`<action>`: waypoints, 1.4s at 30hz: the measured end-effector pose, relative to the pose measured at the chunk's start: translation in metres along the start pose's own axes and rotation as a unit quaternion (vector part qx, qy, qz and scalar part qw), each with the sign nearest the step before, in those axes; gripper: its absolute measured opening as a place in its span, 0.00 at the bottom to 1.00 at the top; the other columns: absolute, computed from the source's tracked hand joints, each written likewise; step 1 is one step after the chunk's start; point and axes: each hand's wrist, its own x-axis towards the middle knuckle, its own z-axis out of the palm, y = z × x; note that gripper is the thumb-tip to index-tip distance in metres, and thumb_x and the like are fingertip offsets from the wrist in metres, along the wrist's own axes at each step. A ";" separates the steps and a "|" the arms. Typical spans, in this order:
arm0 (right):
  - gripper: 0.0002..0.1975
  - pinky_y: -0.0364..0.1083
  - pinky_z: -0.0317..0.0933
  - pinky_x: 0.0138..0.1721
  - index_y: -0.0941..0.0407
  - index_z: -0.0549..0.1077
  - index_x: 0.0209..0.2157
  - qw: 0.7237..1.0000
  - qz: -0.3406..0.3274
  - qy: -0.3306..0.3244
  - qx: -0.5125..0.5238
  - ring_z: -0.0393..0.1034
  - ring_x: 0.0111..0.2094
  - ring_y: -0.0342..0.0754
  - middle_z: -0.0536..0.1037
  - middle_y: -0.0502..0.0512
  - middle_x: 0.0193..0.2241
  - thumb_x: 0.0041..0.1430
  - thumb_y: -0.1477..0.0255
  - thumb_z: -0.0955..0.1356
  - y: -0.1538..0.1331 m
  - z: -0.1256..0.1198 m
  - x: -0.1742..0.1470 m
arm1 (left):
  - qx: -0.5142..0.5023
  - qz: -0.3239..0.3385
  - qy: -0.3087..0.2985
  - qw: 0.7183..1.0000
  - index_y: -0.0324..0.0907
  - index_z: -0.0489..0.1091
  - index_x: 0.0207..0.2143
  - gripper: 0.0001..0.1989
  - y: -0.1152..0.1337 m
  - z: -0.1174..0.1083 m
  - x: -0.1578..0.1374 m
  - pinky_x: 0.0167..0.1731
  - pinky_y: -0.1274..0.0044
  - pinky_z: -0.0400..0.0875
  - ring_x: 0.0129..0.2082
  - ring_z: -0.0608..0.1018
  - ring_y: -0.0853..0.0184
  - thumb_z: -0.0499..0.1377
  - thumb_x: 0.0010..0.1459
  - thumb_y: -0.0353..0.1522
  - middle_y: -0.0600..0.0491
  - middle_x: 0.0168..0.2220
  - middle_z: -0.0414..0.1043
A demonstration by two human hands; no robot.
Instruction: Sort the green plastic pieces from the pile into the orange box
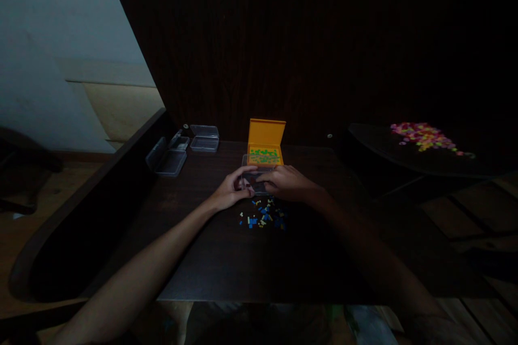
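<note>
On dark tabletop [210,264] — clasping clear plastic box [259,186] with left hand [230,190], cannot tell if pinching with right hand [289,183] — likely light, stiff; grip sides

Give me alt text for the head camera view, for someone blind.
A person's left hand holds a clear plastic case, right hand over it, on a dark table; small blue and yellow pieces lie nearer, an open orange-yellow box behind.

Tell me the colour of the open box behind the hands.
Orange-yellow: the open box shows it in the head view.
</note>
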 end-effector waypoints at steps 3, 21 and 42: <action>0.21 0.44 0.56 0.34 0.48 0.75 0.51 1.000 -0.005 0.005 0.005 0.70 0.33 0.47 0.79 0.54 0.38 0.59 0.73 0.61 -0.001 -0.003 -0.002 | 0.000 0.003 -0.001 1.000 0.40 0.63 0.56 0.33 0.001 0.000 0.000 0.36 0.75 0.69 0.28 0.74 0.70 0.66 0.47 0.29 0.57 0.28 0.70; 0.11 0.46 0.56 0.39 0.52 0.79 0.41 0.984 -0.159 -0.074 0.029 0.70 0.38 0.48 0.80 0.55 0.34 0.59 0.72 0.65 -0.037 0.007 -0.011 | -0.010 -0.007 0.023 1.000 0.40 0.64 0.54 0.31 0.006 0.002 0.001 0.36 0.75 0.71 0.30 0.74 0.72 0.64 0.46 0.26 0.49 0.45 0.73; 0.12 0.47 0.56 0.39 0.53 0.79 0.40 0.991 -0.104 -0.083 -0.008 0.71 0.37 0.50 0.79 0.59 0.35 0.60 0.71 0.65 -0.040 0.008 -0.011 | -0.008 -0.009 0.014 1.000 0.39 0.65 0.54 0.30 0.009 0.002 0.001 0.35 0.77 0.71 0.28 0.73 0.73 0.65 0.46 0.25 0.54 0.34 0.73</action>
